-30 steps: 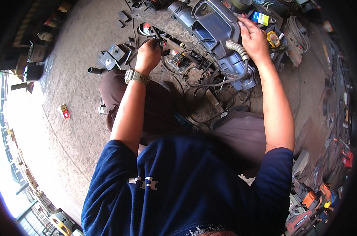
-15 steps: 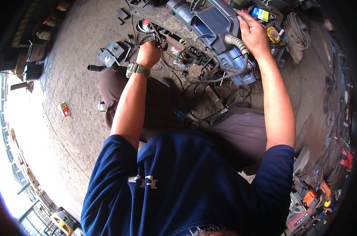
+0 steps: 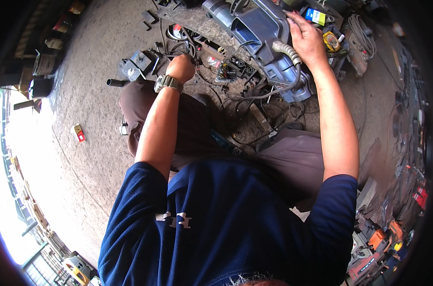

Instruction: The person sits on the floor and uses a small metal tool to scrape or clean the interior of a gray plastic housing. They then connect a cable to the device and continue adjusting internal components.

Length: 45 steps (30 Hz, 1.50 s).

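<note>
My right hand (image 3: 308, 46) grips the upper right edge of a blue-grey machine housing (image 3: 269, 35), its fingers bent against the side. The housing lies tilted among loose parts, with a ribbed cable sleeve (image 3: 288, 51) and a dark cable coming off it. My left hand (image 3: 180, 69), with a watch (image 3: 168, 84) on the wrist, is closed in a fist over the floor, left of the housing. Whatever its fingers hold is hidden under the hand. Dark cables and a red-and-white round item (image 3: 177, 32) lie just beyond that fist.
Left of my left hand lies a metal plate piece (image 3: 136, 64) beside a short dark tube (image 3: 115, 82). A yellow tape measure (image 3: 331, 41) and a coiled grey cable (image 3: 361, 34) are at the right. A small red box (image 3: 78, 133) sits on the concrete at the left.
My left fist has shifted slightly toward me and its wrist has turned a little. My right hand stays on the housing, which has barely moved.
</note>
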Tool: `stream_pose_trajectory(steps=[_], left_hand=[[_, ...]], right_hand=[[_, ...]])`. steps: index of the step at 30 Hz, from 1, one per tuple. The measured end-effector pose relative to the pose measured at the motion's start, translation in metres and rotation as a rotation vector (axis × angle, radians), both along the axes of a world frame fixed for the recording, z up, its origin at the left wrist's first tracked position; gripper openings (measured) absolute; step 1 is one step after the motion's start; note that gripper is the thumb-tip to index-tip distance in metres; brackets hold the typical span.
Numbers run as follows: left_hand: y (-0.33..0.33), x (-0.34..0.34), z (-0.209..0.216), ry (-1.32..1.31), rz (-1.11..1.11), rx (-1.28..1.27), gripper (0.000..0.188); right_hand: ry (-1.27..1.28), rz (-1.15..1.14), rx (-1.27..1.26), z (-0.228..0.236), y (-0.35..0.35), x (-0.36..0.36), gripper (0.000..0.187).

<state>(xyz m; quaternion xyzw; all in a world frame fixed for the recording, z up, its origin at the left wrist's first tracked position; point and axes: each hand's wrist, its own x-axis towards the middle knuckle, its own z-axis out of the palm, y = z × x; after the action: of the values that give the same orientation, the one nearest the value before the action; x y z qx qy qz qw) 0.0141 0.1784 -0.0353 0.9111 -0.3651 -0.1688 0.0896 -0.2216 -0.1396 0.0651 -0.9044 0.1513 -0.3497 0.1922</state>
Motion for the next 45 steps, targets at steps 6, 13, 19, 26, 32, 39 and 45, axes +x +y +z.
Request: stream_pose_trajectory(steps=[6, 13, 19, 26, 32, 39, 45], left_hand=[[0.001, 0.004, -0.008, -0.003, -0.033, -0.004, 0.030], [-0.001, 0.007, -0.014, 0.032, -0.050, 0.036, 0.031], [0.000, 0.010, -0.026, 0.043, -0.067, 0.045, 0.030], [-0.001, 0.003, -0.015, 0.069, -0.117, 0.070, 0.032], [0.014, -0.007, 0.013, -0.003, -0.147, -0.042, 0.038], [0.018, -0.009, 0.025, -0.049, -0.157, -0.129, 0.029], [0.021, -0.005, 0.018, -0.047, -0.172, -0.131, 0.029]], right_hand=[[-0.006, 0.011, -0.015, 0.000, -0.001, 0.001, 0.031], [-0.003, 0.002, -0.007, -0.002, -0.003, -0.001, 0.031], [-0.003, 0.004, -0.007, -0.001, -0.004, 0.000, 0.031], [-0.020, 0.002, -0.040, 0.000, -0.004, -0.002, 0.030], [0.066, -0.065, 0.213, 0.029, 0.031, 0.000, 0.029], [0.056, -0.080, 0.209, 0.023, 0.026, -0.001, 0.029], [0.051, -0.074, 0.170, 0.023, 0.025, -0.002, 0.029]])
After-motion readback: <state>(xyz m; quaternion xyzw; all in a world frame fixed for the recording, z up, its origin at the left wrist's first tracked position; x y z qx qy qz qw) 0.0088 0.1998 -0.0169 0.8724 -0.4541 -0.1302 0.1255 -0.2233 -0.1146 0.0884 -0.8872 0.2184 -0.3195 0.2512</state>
